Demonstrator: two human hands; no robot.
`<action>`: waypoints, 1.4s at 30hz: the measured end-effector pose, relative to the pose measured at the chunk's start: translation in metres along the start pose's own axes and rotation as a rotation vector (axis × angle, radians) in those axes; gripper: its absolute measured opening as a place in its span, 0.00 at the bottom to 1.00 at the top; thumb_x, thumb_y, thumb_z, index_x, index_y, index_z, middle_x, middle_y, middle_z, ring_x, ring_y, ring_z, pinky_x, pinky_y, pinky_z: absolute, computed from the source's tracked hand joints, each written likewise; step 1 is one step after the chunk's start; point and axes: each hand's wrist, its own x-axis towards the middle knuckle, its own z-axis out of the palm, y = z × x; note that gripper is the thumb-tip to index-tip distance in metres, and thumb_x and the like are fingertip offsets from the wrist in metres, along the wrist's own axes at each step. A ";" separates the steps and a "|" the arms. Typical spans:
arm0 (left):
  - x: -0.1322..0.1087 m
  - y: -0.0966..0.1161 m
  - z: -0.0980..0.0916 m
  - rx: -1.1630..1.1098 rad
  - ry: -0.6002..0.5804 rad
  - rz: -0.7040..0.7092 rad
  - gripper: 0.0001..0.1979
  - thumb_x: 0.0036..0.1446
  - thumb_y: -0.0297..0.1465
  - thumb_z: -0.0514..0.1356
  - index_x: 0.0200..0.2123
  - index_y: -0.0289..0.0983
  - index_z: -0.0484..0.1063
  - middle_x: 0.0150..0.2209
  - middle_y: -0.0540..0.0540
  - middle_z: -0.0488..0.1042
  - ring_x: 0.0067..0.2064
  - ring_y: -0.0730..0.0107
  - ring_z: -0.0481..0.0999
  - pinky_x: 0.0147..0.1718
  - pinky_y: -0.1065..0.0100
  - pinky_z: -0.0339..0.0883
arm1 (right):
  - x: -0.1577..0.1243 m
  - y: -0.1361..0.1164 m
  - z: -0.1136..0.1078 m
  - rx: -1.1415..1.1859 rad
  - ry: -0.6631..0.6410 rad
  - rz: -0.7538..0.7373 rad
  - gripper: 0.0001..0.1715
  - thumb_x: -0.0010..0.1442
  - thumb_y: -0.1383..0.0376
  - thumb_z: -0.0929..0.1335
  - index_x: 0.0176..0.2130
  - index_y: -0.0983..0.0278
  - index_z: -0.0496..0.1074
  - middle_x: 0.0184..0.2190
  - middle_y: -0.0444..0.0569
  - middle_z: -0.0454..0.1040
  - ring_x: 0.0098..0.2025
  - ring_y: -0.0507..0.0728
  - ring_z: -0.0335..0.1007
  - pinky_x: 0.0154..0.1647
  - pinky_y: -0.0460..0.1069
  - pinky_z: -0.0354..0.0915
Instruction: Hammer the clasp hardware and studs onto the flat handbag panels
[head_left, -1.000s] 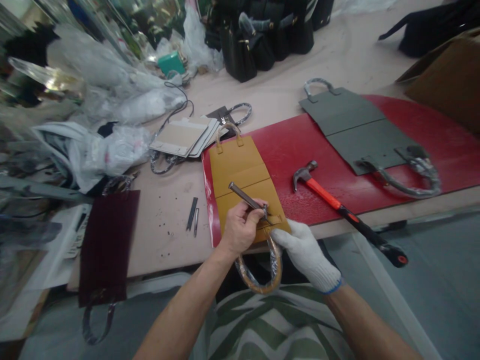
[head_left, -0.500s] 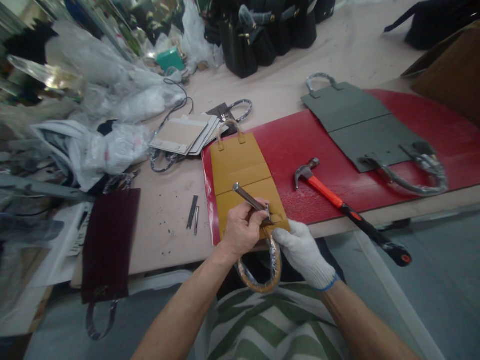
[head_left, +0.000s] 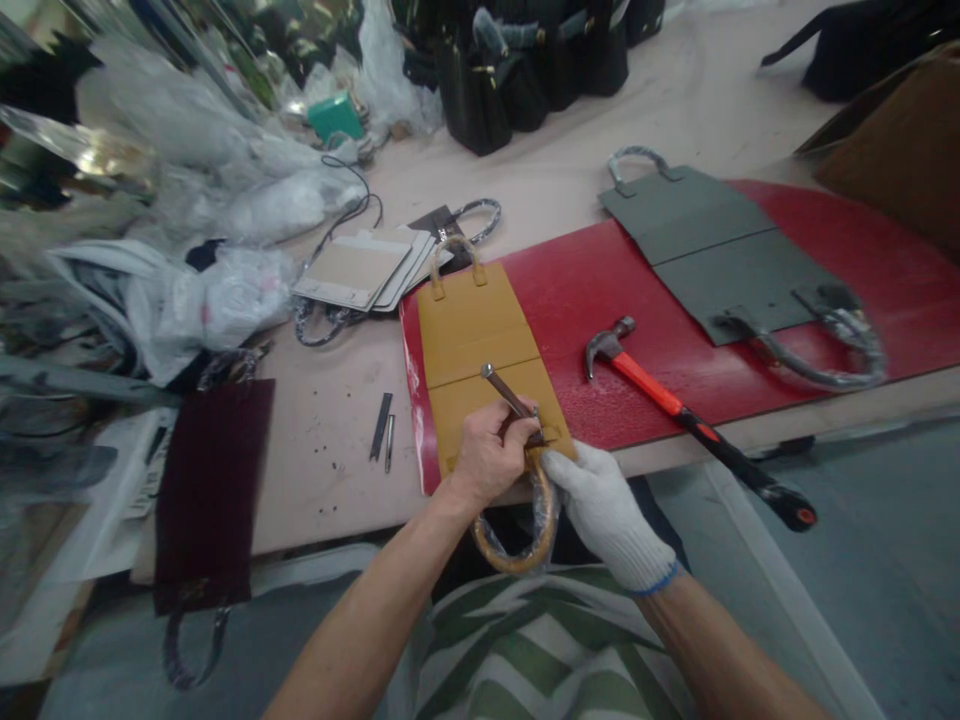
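My bare left hand [head_left: 491,450] is closed around a metal punch [head_left: 508,388], which leans over the mustard leather bag panel [head_left: 480,325] near its front edge. The punch's lower tip is hidden by my fingers. On my right hand [head_left: 604,500] is a white knit glove; its fingers pinch the panel's front corner by the base of the plastic-wrapped handle [head_left: 517,562]. That handle hangs over the table edge toward me. A second wrapped handle [head_left: 456,245] stands at the panel's far end. The panel lies on a red board [head_left: 555,290].
A claw hammer [head_left: 660,395] with an orange and black grip lies right of the panel, its end past the table edge. Beyond it rests a grey-green bag panel [head_left: 720,240]. Two slim metal tools [head_left: 381,428] and a dark maroon panel [head_left: 214,490] are left. Black bags [head_left: 472,95] stand behind.
The punch has tilted a little, its top end shifting slightly right and toward me. Both hands stay at the panel's front edge, and the view has shifted slightly.
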 end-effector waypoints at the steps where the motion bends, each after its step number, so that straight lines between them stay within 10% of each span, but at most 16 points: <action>1: 0.001 -0.003 0.001 0.010 -0.002 0.004 0.07 0.59 0.28 0.60 0.40 0.38 0.77 0.37 0.45 0.83 0.39 0.63 0.82 0.41 0.66 0.76 | -0.001 -0.002 0.002 -0.004 0.019 0.004 0.19 0.51 0.54 0.77 0.36 0.65 0.77 0.28 0.46 0.74 0.30 0.56 0.68 0.34 0.50 0.67; 11: -0.001 -0.015 0.010 0.137 -0.052 0.148 0.05 0.60 0.28 0.60 0.39 0.38 0.75 0.39 0.44 0.81 0.41 0.62 0.82 0.44 0.64 0.76 | -0.017 -0.008 0.005 -0.136 0.158 0.042 0.24 0.49 0.49 0.75 0.21 0.62 0.65 0.18 0.44 0.68 0.20 0.51 0.59 0.20 0.47 0.57; 19: -0.008 -0.021 0.015 0.231 -0.082 0.317 0.05 0.62 0.27 0.59 0.40 0.39 0.74 0.41 0.42 0.80 0.45 0.60 0.81 0.49 0.60 0.75 | -0.024 -0.009 -0.012 -0.603 0.006 0.215 0.26 0.63 0.45 0.65 0.25 0.61 0.70 0.15 0.46 0.70 0.16 0.55 0.67 0.17 0.47 0.58; 23: -0.008 -0.021 0.016 0.244 -0.077 0.334 0.05 0.61 0.27 0.59 0.40 0.39 0.73 0.40 0.41 0.80 0.44 0.59 0.81 0.48 0.60 0.76 | -0.036 -0.038 -0.029 -1.100 0.003 -0.047 0.21 0.67 0.55 0.63 0.28 0.61 0.74 0.23 0.50 0.76 0.23 0.56 0.70 0.23 0.49 0.56; 28: -0.007 -0.022 0.018 0.245 -0.045 0.397 0.07 0.61 0.25 0.59 0.42 0.39 0.72 0.41 0.42 0.80 0.44 0.61 0.81 0.46 0.63 0.76 | -0.033 -0.086 -0.065 -1.679 0.470 -0.446 0.20 0.68 0.56 0.65 0.51 0.66 0.75 0.43 0.60 0.77 0.40 0.66 0.73 0.37 0.55 0.61; 32: -0.007 -0.022 0.020 0.240 -0.014 0.441 0.08 0.60 0.23 0.59 0.42 0.39 0.71 0.40 0.44 0.79 0.43 0.63 0.81 0.45 0.66 0.75 | -0.018 -0.093 -0.088 -2.047 0.422 -0.348 0.24 0.68 0.58 0.65 0.57 0.70 0.69 0.45 0.63 0.72 0.43 0.68 0.72 0.35 0.54 0.61; 38: -0.007 -0.017 0.020 0.243 -0.026 0.405 0.06 0.59 0.23 0.59 0.37 0.39 0.70 0.36 0.45 0.77 0.38 0.65 0.78 0.40 0.67 0.72 | -0.014 -0.089 -0.110 -1.863 0.295 -0.177 0.17 0.69 0.69 0.58 0.52 0.69 0.69 0.38 0.57 0.73 0.32 0.60 0.74 0.29 0.51 0.59; 42: -0.007 -0.015 0.019 0.223 -0.039 0.398 0.05 0.58 0.22 0.58 0.35 0.38 0.69 0.34 0.46 0.75 0.37 0.66 0.76 0.38 0.68 0.70 | -0.046 -0.115 -0.096 -1.278 0.238 -0.190 0.14 0.70 0.57 0.60 0.45 0.63 0.68 0.21 0.43 0.67 0.23 0.58 0.68 0.25 0.50 0.61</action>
